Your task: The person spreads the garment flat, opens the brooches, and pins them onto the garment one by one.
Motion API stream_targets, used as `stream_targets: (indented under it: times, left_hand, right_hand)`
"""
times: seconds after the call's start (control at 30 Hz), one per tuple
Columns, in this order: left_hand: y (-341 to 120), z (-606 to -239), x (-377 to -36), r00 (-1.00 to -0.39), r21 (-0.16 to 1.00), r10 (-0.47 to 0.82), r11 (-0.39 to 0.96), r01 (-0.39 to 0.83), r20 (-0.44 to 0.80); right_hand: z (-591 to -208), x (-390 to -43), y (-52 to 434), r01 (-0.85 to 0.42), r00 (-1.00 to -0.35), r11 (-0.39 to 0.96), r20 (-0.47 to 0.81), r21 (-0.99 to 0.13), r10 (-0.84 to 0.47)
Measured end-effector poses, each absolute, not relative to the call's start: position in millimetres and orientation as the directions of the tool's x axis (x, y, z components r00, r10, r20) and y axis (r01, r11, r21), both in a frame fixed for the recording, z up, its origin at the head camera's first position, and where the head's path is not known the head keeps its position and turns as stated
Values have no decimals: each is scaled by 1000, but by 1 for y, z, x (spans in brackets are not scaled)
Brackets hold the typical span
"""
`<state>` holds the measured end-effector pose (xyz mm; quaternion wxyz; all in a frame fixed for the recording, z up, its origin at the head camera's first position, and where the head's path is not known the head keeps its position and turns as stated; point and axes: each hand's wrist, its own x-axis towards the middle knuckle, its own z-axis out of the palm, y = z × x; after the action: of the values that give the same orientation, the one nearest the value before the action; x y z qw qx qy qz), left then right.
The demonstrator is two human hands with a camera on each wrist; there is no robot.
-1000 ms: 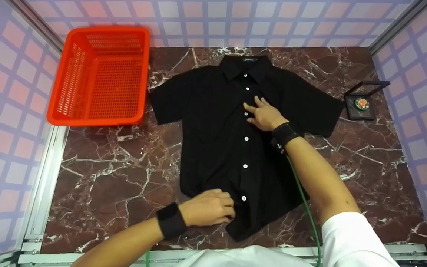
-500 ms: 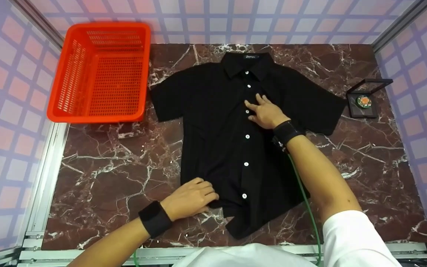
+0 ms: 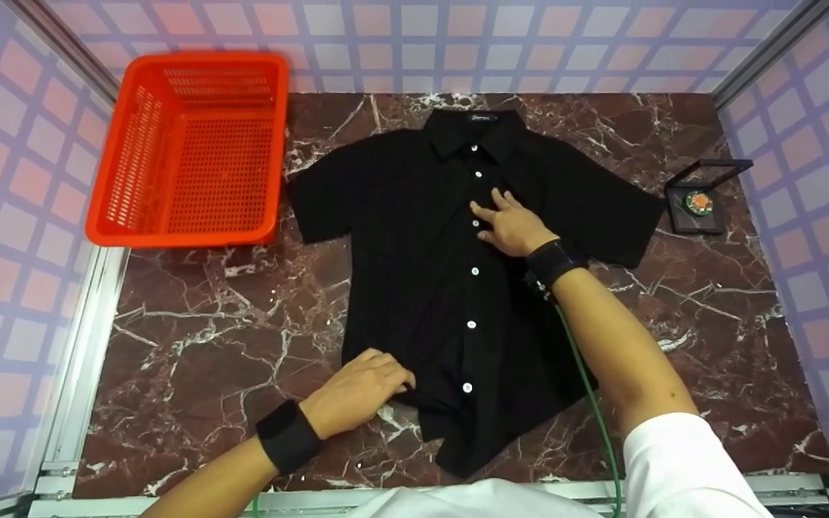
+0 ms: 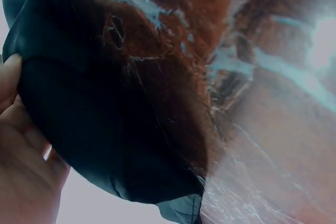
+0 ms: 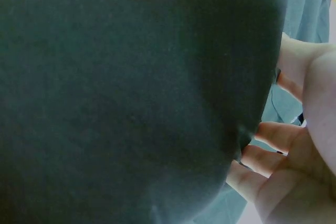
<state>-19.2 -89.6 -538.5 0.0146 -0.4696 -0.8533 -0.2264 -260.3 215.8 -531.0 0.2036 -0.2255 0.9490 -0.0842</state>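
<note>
A black short-sleeved shirt (image 3: 414, 273) with white buttons lies front side up, its collar at the far side. At its lower left hem, my left hand (image 3: 357, 392) pinches the cloth edge; in the left wrist view the thumb (image 4: 9, 77) lies against the black fabric (image 4: 100, 124). The hem sags a little there. My right hand (image 3: 515, 226) rests on the chest beside the button row, fingers spread. In the right wrist view its fingertips (image 5: 268, 135) touch the dark cloth (image 5: 131, 98). Near the bottom button the hem is uneven and creased.
A red plastic basket (image 3: 278, 158) stands at the back left. To the right of the shirt's sleeve sits an open black case (image 3: 706, 223) holding a round, colourful disc (image 3: 698, 203). Tiled panels enclose the marble-patterned table (image 3: 198, 374). A green cable (image 3: 601, 424) runs from the right wrist.
My left hand has moved left from near the bottom button to the left hem corner, and the lower left front lies flatter. The right hand has stayed on the chest.
</note>
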Motion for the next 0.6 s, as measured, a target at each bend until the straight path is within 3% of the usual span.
stream_targets:
  times: [0.13,0.37,0.6]
  left_hand:
    - [-90,-540,-22,-591,410,768,470,782,247]
    - [-85,-550,-32,-564,413,799,451,791,207]
    - [-86,-532,-69,-650,477,753,537,696,100]
  right_hand:
    - [-530,-260,216,-398,-816,882,-342,-254,-467]
    - [-532,-258,219,-401,-824,883,-324,-246,-465]
    - [-542,-247,228,-473,-827,821,-159,-321,-539]
